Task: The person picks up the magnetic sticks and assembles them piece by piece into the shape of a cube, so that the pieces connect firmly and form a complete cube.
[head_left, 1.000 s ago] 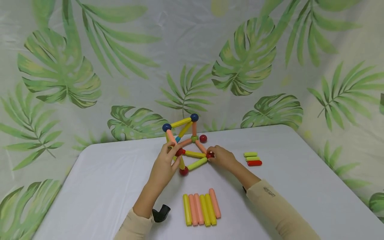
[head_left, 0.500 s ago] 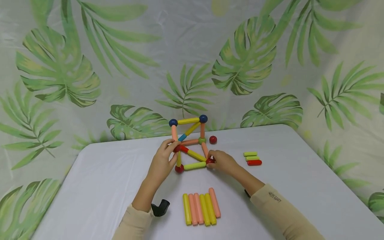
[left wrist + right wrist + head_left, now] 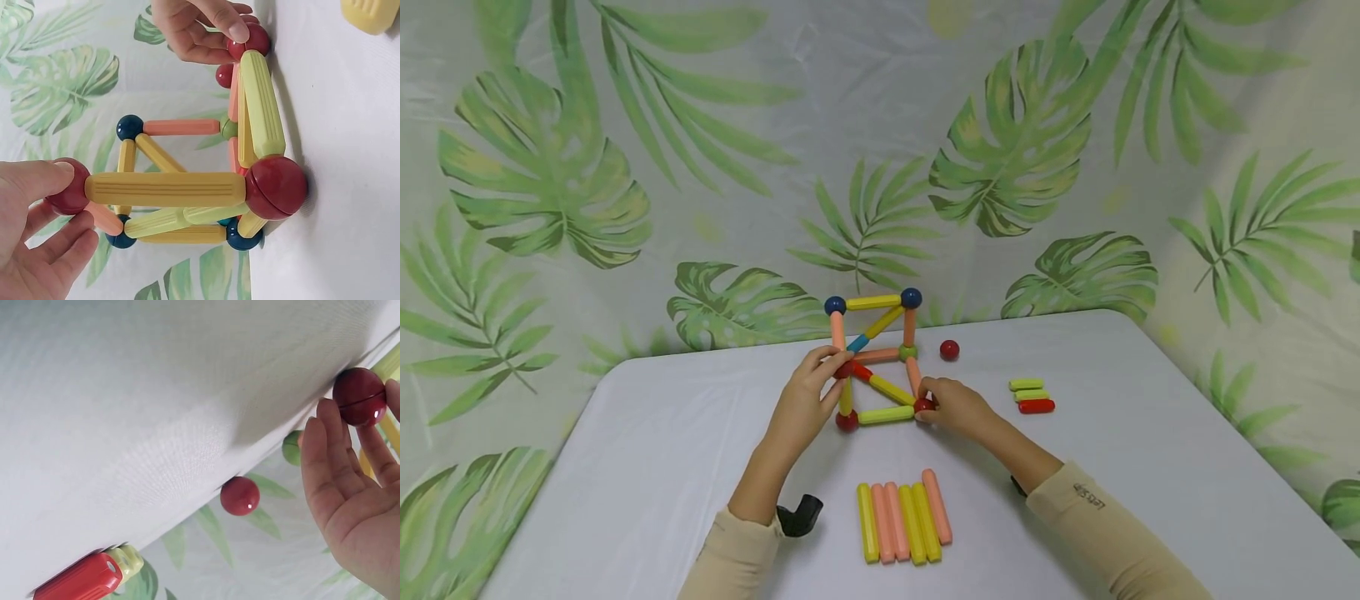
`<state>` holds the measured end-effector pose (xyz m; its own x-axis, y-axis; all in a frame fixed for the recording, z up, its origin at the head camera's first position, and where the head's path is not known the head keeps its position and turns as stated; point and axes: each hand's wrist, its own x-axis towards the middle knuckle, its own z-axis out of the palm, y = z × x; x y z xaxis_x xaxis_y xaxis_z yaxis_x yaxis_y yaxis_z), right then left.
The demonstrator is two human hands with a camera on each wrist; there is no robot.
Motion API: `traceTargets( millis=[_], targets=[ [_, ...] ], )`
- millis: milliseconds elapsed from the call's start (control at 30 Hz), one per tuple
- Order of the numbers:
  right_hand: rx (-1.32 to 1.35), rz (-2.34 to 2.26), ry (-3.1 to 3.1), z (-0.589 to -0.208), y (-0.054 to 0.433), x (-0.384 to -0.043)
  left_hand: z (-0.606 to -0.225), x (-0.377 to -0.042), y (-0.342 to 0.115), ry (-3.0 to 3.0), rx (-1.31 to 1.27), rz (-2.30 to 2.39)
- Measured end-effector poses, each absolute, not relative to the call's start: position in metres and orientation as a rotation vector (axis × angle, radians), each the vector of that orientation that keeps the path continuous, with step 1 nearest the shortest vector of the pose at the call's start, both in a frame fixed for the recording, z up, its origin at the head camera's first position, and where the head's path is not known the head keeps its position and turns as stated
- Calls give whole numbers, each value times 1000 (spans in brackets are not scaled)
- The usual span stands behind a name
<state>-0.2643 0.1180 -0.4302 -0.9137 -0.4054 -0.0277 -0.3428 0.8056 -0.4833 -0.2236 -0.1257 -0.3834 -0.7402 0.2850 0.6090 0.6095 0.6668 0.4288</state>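
Observation:
A frame of magnetic rods and balls stands on the white table, with blue balls (image 3: pixel 911 298) on its top back corners and a green ball (image 3: pixel 907 353) low at the back. My left hand (image 3: pixel 803 398) pinches the red ball (image 3: pixel 70 186) at the upper front left, thumb on one side and fingers on the other. Low at the front right, my right hand (image 3: pixel 958 408) grips another red ball (image 3: pixel 359 397) between thumb and fingers. A third red ball (image 3: pixel 276 187) forms the lower front left corner, joined to a light green rod (image 3: pixel 886 414).
A loose red ball (image 3: pixel 950 350) lies right of the frame. Farther right are two short light green rods (image 3: pixel 1026 385) and a short red rod (image 3: pixel 1037 407). Several long yellow and pink rods (image 3: pixel 891 523) lie side by side in front. A leaf-print cloth (image 3: pixel 737 208) hangs behind.
The frame has turned and straightened between my hands, its top shifting right and its front right corner coming nearer. The loose red ball has rolled right, away from the frame.

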Motion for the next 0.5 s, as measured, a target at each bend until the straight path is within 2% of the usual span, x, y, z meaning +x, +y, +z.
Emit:
traceTargets(
  millis=[333, 500],
  targets=[
    [-598, -742, 2842, -426, 121, -258, -386, -220, -133, -2435, -667, -884],
    [-588, -748, 2846, -420, 125, -244, -388, -220, -134, -2426, -649, -943]
  ],
)
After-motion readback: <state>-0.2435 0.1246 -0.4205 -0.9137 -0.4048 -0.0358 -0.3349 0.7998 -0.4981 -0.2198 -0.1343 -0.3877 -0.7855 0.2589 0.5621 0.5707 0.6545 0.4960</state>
